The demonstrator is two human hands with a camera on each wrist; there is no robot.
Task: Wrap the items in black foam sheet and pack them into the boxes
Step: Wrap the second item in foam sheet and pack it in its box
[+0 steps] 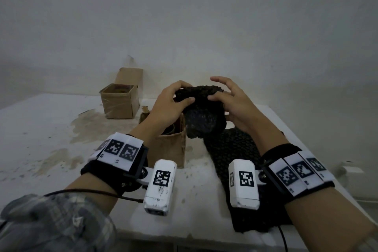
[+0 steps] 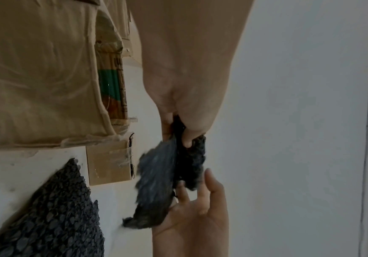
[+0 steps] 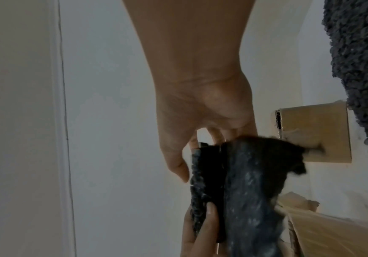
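A crumpled black foam bundle (image 1: 202, 116) hangs in the air over the table, just right of the near open cardboard box (image 1: 171, 143). My left hand (image 1: 184, 94) grips its top edge, fingers curled over and thumb pinching. My right hand (image 1: 218, 92) touches the bundle with its thumb, fingers spread and mostly straight. In the left wrist view the left hand (image 2: 178, 135) pinches the foam bundle (image 2: 156, 182) and the right hand (image 2: 196, 200) lies open against it. Whatever is inside the foam is hidden. A second black foam sheet (image 1: 231, 153) lies flat on the table below.
A second open cardboard box (image 1: 119, 100) stands farther back on the left, near the wall. The white table (image 1: 51, 129) is stained on its left half. Its right edge runs close beside the flat foam sheet. A cable trails from each wrist.
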